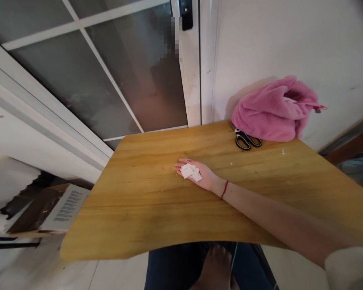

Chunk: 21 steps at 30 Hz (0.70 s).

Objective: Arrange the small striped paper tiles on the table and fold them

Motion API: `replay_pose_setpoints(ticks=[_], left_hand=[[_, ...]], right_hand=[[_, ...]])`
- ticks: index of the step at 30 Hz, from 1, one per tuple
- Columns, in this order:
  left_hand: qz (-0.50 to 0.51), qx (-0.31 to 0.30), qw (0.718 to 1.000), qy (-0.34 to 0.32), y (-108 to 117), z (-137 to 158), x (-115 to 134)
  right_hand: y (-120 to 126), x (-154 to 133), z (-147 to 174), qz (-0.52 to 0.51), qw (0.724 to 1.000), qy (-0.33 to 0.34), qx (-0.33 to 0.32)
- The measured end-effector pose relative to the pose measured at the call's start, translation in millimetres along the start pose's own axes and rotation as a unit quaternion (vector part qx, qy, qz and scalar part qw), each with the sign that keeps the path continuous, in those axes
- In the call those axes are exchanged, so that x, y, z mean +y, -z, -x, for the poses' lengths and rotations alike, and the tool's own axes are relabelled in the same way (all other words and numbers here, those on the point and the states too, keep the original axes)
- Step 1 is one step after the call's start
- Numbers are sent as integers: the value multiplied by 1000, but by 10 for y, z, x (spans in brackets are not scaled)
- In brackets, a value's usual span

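- Over the middle of the wooden table (145, 209), your right hand (202, 174) lies palm up, fingers pointing to the left of the view and a little away from you.
- Your grip is loose and wide: the fingers are nearly straight, none of them folded over what they carry, and the palm makes a shallow cradle.
- On that palm and the base of the fingers sits your small pile of papers (187, 170), resting there rather than pinched. Whether the back of your hand touches the wood, you cannot tell from this angle.
- Your forearm (269, 209) comes in from the lower right on a long slant, almost straight, with a thin red cord (225, 189) round the wrist and a pale, soft-looking sleeve (350, 264) pushed up behind it.
- The papers are white, flat and straight-edged, overlapping at uneven angles; their number is too hard for you to count.
- Under your hand, the tabletop is yellowish wood with streaky grain, rounded corners and a curved near edge.
- Toward the far right corner, you have a pink bundle (272, 110) of plush, rumpled into soft folds against a smooth white wall (290, 40).
- Just beside it lie scissors (250, 141), their looped black handles lined in white.
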State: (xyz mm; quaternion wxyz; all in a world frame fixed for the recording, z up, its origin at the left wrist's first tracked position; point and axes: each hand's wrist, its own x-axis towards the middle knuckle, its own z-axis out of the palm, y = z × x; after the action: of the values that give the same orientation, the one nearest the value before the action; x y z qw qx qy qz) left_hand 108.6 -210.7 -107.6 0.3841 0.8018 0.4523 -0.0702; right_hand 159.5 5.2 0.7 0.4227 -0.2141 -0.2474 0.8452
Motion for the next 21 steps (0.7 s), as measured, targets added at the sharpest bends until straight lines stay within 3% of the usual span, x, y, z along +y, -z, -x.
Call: replay_pose_setpoints(ticks=[3,7,9,13,16,19,21], left_hand=[[-27,-43,998,-38,-86,-1,-75],[-3,45,999,14,-27,24,-50],[14,73,996,45,25,39,-3],[18,54,998,30,23,65,-3],[-6,10,1000,-5,-39,87,-89],[5,38,999,-18,-46,102,-154],[29,65,997,-7,-12,105,-161]], right_hand=[[-18,71,-18,69,997,42,6],[-35,108,26,184,979,87,-3],[-47,73,76,302,947,111,-9],[-40,-52,140,517,841,155,-34],[17,-129,124,583,789,190,-34],[84,-179,100,611,749,255,-19],[102,-201,105,609,737,294,-9]])
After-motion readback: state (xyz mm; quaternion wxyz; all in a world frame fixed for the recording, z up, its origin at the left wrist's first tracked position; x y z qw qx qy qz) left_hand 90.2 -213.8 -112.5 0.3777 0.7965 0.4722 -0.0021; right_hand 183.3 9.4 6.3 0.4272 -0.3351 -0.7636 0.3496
